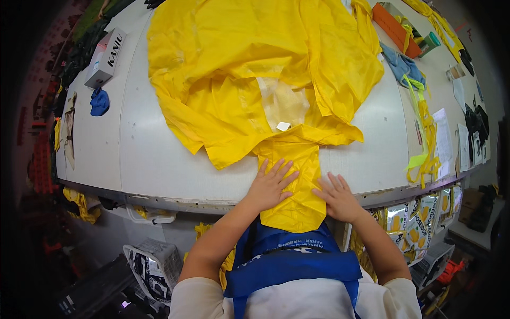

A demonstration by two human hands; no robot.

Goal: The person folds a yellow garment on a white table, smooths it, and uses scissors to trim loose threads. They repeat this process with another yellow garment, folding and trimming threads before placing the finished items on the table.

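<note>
Head view: both palms flat and open, left hand (pixel 270 186) and right hand (pixel 338 198) press a folded strip of the yellow raincoat (pixel 255 80) at the white table (pixel 159 159) edge, smoothing mid-fold; folding onward likely needs even creases

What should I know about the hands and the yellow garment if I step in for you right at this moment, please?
Left hand: flat, fingers spread, pressing the narrow folded end of the yellow garment at the near table edge.
Right hand: flat on the same strip, at its right side.
The rest of the garment lies spread, creased, across the white table; a small white tag shows mid-way.
Done: the near end is folded narrow. Left: the wide part is still loose.
</note>
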